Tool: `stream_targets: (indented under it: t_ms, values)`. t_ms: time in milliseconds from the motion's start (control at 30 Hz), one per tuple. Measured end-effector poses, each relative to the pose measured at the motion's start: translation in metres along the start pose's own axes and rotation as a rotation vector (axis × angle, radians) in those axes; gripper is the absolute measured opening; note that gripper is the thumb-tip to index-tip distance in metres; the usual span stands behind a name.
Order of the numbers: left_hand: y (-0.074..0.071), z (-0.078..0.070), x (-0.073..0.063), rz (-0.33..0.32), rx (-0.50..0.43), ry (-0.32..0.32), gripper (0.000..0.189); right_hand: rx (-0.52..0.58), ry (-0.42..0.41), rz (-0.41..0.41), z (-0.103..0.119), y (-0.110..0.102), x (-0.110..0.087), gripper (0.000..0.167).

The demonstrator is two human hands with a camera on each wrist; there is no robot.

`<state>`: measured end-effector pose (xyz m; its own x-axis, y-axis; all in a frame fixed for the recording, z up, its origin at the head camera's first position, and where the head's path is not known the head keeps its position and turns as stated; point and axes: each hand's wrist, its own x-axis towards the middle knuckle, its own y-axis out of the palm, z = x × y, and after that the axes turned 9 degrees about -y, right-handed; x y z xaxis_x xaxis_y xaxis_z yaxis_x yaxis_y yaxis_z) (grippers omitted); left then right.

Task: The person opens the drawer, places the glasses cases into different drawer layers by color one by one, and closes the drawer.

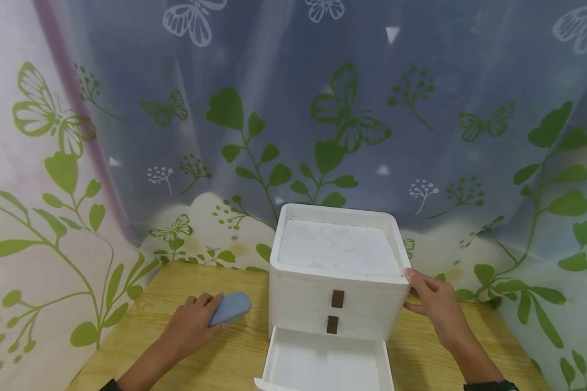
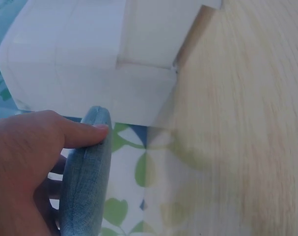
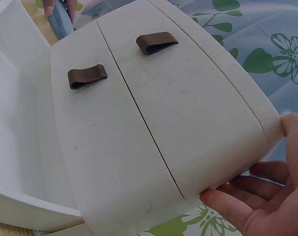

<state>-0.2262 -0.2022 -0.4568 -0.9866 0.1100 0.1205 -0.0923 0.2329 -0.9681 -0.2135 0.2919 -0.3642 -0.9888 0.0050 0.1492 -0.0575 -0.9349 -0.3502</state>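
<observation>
My left hand (image 1: 192, 326) grips a blue, fabric-covered oval case (image 1: 231, 308), thumb on one face and fingers on the other. It is held left of a white drawer cabinet (image 1: 318, 303); the left wrist view shows the cloth case (image 2: 88, 172) edge-on. The cabinet's bottom drawer (image 1: 328, 361) is pulled out, and its visible inside is bare. Two upper drawers are closed, each with a brown pull tab (image 3: 157, 42). My right hand (image 1: 437, 307) touches the cabinet's upper right corner, thumb by the top rim and fingertips against the side.
The cabinet stands on a wood-grain table (image 1: 235, 347). Behind it and at both sides hangs a curtain (image 1: 283, 130) printed with leaves and butterflies. A raised rim surrounds the cabinet's recessed top (image 1: 339, 247).
</observation>
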Motion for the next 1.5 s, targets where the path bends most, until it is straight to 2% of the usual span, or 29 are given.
stream_targets:
  t_ms: [367,567,833,1100,1333,1500]
  values:
    - [-0.017,-0.013,-0.012,0.031,-0.032,0.057,0.072,0.003,0.005,-0.015,0.002,0.001,-0.001,0.079]
    - [-0.030,-0.024,-0.019,0.065,-0.075,0.084,0.073,0.005,-0.007,-0.013,0.002,0.001,-0.001,0.078]
    - [-0.039,-0.039,-0.027,0.088,-0.094,0.142,0.071,0.009,-0.015,-0.014,0.002,0.002,-0.001,0.078]
    - [-0.047,-0.053,-0.027,0.141,-0.118,0.234,0.073,0.000,-0.012,-0.013,0.002,0.001,-0.001,0.078]
    - [-0.047,-0.066,-0.026,0.214,-0.150,0.245,0.073,0.008,-0.011,-0.013,0.004,0.001,0.000,0.078]
    - [-0.048,-0.077,-0.026,0.219,-0.120,0.262,0.073,0.017,0.004,-0.019,0.003,0.001,0.000,0.077]
